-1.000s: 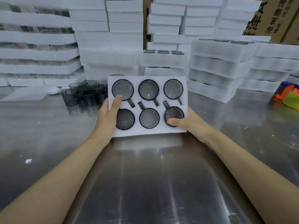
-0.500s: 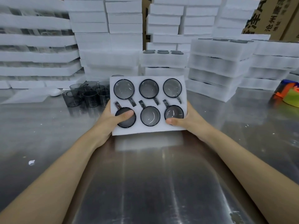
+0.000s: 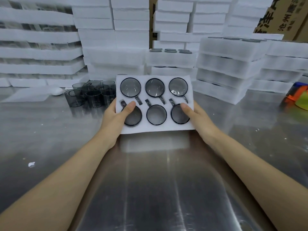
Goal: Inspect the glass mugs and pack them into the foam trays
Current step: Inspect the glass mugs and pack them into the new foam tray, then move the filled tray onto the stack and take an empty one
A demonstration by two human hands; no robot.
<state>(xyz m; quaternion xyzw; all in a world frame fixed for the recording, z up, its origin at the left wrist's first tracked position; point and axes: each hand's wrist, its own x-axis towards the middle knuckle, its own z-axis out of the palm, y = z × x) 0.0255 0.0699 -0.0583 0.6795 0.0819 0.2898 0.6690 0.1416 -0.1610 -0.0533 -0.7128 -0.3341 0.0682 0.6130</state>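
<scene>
A white foam tray (image 3: pixel 156 129) is held tilted above the steel table, its face toward me. Several smoky glass mugs fill its round holes, such as the middle near one (image 3: pixel 156 115), each with its handle in a slot. My left hand (image 3: pixel 115 116) grips the tray's left edge, thumb lying over the near-left mug (image 3: pixel 133 118). My right hand (image 3: pixel 198 115) grips the right edge, thumb on the near-right mug (image 3: pixel 180 116). The fingers of both hands are hidden behind the tray.
Loose smoky mugs (image 3: pixel 90 97) stand on the table left of the tray. Tall stacks of foam trays (image 3: pixel 223 67) wall the back and right. An orange and green object (image 3: pixel 298 95) lies far right. Cardboard boxes (image 3: pixel 283 15) stand behind.
The tray has come up off the table and tilted toward me. Both thumbs have shifted further onto the near mugs; the left thumb came down from the far row a second ago.
</scene>
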